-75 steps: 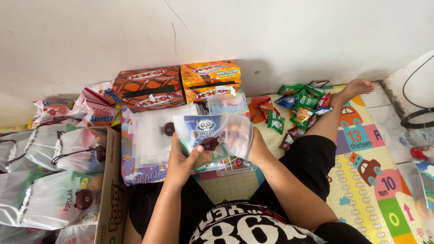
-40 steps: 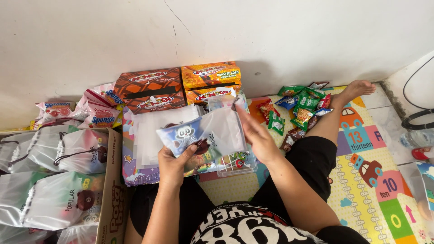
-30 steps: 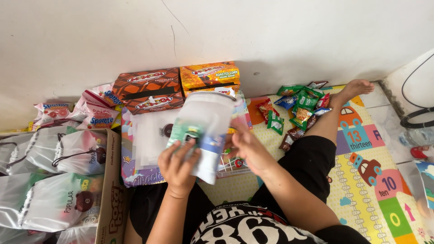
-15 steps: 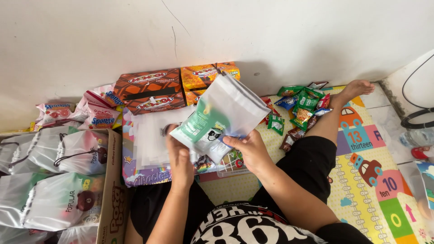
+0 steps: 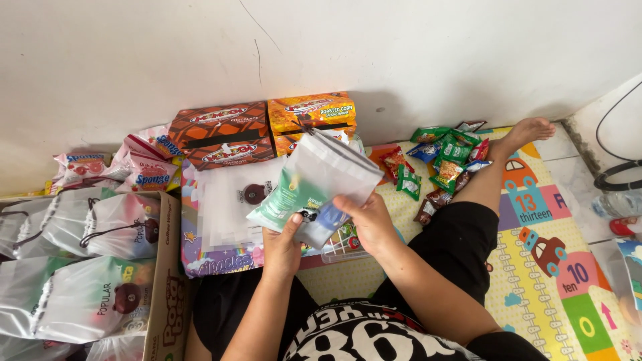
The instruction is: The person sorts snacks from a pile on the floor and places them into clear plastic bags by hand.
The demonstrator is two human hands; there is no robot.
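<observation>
A frosted plastic bag (image 5: 321, 184) is held up in front of the chest, over the lap, by both hands. Snack packets, one green and one bluish, show through its wall at the lower end.

The bag's long axis runs from about 7 o'clock, at its filled bottom, to about 1 o'clock, where the drawstring mouth points toward the boxes by the wall.

The left hand (image 5: 282, 247) is clamped on the bottom edge, with the thumb laid on the near face and the fingers hidden behind. The right hand (image 5: 369, 220) is clamped on the lower right edge, at roughly 4 o'clock from the bag's middle. The two hands are kept close but apart, with the bag's corner between them. Neither is clearly the nearer; both are in contact.

The mouth of the bag is left free at the far end, well away from either grip.

At 12 o'clock from the hands, a brown box (image 5: 221, 134) and an orange box (image 5: 311, 113) are set side by side against the wall. A flat stack of empty bags (image 5: 234, 200) lies just beyond the left hand. Loose green packets (image 5: 449, 155) are scattered at 2 o'clock, on the play mat (image 5: 568, 267). Filled bags (image 5: 87, 294) are packed in a carton at 9 o'clock.
</observation>
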